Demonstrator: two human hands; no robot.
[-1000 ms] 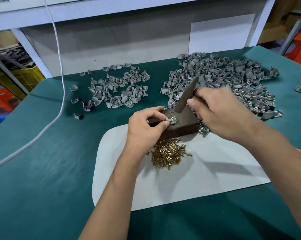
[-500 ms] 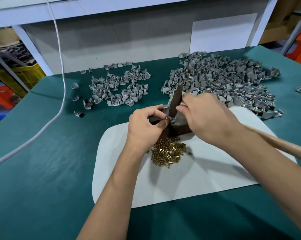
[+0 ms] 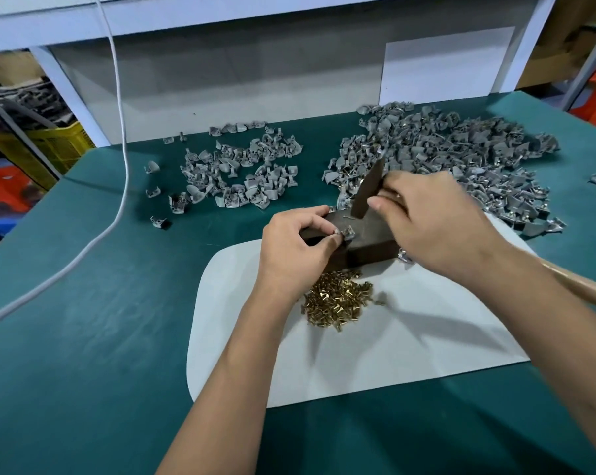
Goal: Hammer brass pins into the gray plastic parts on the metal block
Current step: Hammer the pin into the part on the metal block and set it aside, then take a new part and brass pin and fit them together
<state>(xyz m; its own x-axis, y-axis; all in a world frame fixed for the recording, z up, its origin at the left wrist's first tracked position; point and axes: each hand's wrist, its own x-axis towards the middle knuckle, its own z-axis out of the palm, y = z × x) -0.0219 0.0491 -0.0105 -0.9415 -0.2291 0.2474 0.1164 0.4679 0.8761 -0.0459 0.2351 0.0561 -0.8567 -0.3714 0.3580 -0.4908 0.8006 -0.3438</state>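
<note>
A green mat (image 3: 84, 337) is covering the table, and a white sheet (image 3: 409, 354) with rounded corners is lying on it in front of the person. A dark metal block (image 3: 368, 234) is sitting at the far edge of that sheet. The left hand (image 3: 293, 255) is pinching a small gray part (image 3: 348, 232) between thumb and forefinger, holding it on top of the block near its front edge. The right hand (image 3: 437, 228) is gripping a hammer (image 3: 367, 190) close to its dark head, fingers wrapped round it; the head is tilting down over the block's far side, seemingly just above it, though blur is making contact hard to judge. The wooden handle is running out under the right forearm. A heap of brass pins (image 3: 337, 301) is lying on the sheet just in front of the block. Behind, two piles of gray parts are spreading over the mat: a smaller pile (image 3: 241, 173) on the left, a larger pile (image 3: 461, 156) on the right. A white cable (image 3: 118, 132) is hanging down at the left and trailing across the mat. A gray wall panel (image 3: 255, 80) is closing off the back of the table, and a yellow crate (image 3: 60, 145) is standing beyond the left edge.
</note>
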